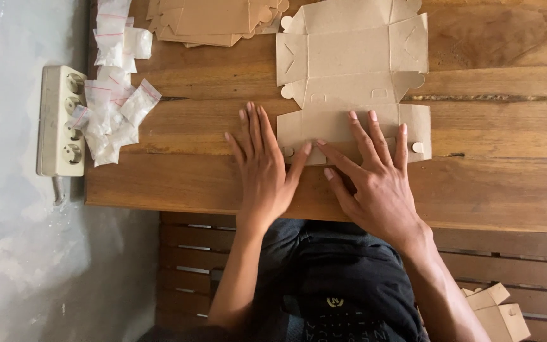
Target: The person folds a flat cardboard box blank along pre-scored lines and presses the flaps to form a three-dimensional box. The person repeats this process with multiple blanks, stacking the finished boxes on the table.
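The flat die-cut cardboard box blank [349,82] lies unfolded on the wooden table [489,190], its far flaps reaching the table's far edge and its near panel lying close to the near edge, a little right of the middle of the scene; it looks like thin brown card, light and fairly stiff across the panels but ready to bend along the scored creases, with small rounded tabs and slots that would likely tear or crumple if pulled hard, so the sound places to take it are the broad panels beside a crease, pressed flat, not the tabs. The left hand [264,174] lies spread, palm down, at the near left corner of the blank, its thumb on the card's near strip and its fingers mostly on bare wood just beside the edge; it grips nothing. The right hand [375,180] is also flat and open, fingers fanned over the near panel, thumb meeting the left thumb near the middle, pressing, not holding. Further out, a stack of like blanks [213,19] lies at the far edge, small clear plastic bags [115,95] at the left, a power strip [61,120] beyond the table's left end, and a folded box [498,313] near right
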